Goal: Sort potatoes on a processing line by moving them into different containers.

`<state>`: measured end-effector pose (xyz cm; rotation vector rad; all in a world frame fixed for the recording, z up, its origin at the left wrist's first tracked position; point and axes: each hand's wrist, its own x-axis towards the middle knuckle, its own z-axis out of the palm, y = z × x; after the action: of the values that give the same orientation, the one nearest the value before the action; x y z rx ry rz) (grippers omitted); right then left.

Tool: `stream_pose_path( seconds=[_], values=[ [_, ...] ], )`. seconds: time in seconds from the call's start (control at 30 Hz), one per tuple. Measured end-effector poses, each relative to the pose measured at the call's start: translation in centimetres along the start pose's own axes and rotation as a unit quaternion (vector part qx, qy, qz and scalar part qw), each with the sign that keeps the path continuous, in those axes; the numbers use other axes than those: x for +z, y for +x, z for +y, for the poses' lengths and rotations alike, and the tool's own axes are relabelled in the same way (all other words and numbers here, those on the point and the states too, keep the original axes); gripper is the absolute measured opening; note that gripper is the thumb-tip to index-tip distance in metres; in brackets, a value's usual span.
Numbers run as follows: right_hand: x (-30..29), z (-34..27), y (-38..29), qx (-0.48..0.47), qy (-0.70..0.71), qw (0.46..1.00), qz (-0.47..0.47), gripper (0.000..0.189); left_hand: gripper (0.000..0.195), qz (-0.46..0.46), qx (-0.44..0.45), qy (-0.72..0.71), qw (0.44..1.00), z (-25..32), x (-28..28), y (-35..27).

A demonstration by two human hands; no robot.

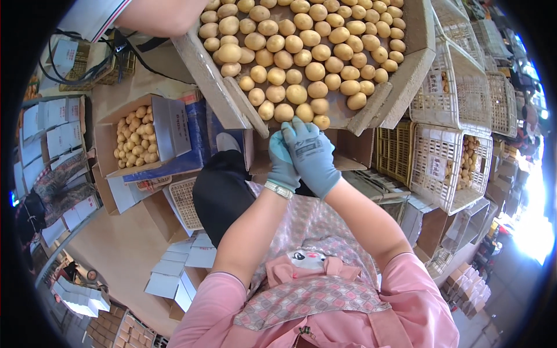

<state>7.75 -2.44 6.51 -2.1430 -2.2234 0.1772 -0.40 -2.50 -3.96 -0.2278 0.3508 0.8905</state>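
Both my hands wear light blue-grey gloves and are pressed together at the open lower end of a sorting tray [198, 65]. My right hand [311, 152] lies partly over my left hand [282, 158], with its fingertips beside the nearest potatoes. The palms are hidden, so whether anything is between them does not show. Many yellow-brown potatoes [315, 71] cover the tray floor, and a small potato [321, 122] sits at its lip. Below the lip, behind my hands, stands an open cardboard box [354, 150].
A carton of potatoes [137, 139] stands at the left. Yellow [394, 152] and white plastic crates [435, 163] are stacked at the right, some holding potatoes. Another person's arm [161, 17] reaches in at upper left. Open cartons [172, 269] sit on the floor at lower left.
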Motion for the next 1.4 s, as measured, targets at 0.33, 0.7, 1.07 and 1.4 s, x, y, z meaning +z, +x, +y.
stream_pose_path(
  seconds=[0.33, 0.7, 1.07, 1.4],
  values=[
    [-2.8, 2.3, 2.0, 0.040, 0.214, 0.973, 0.078, 0.021, 0.069, 0.116, -0.022, -0.068, 0.991, 0.2, 3.8, -1.2],
    [-2.5, 0.4, 11.2, 0.151, -0.100, 0.979, -0.095, 0.024, 0.079, 0.184, -0.028, -0.017, 0.982, 0.0, 6.1, -0.5],
    [-16.6, 24.3, -0.2, 0.061, -0.263, 0.929, 0.255, 0.026, 0.078, 0.123, -0.057, -0.047, 0.990, -0.1, 7.1, -0.2],
    [-2.7, 2.7, 9.8, -0.183, 0.070, 0.967, 0.160, 0.049, 0.068, 0.211, 0.008, -0.014, 0.977, -1.0, 5.3, 1.2]
  ],
)
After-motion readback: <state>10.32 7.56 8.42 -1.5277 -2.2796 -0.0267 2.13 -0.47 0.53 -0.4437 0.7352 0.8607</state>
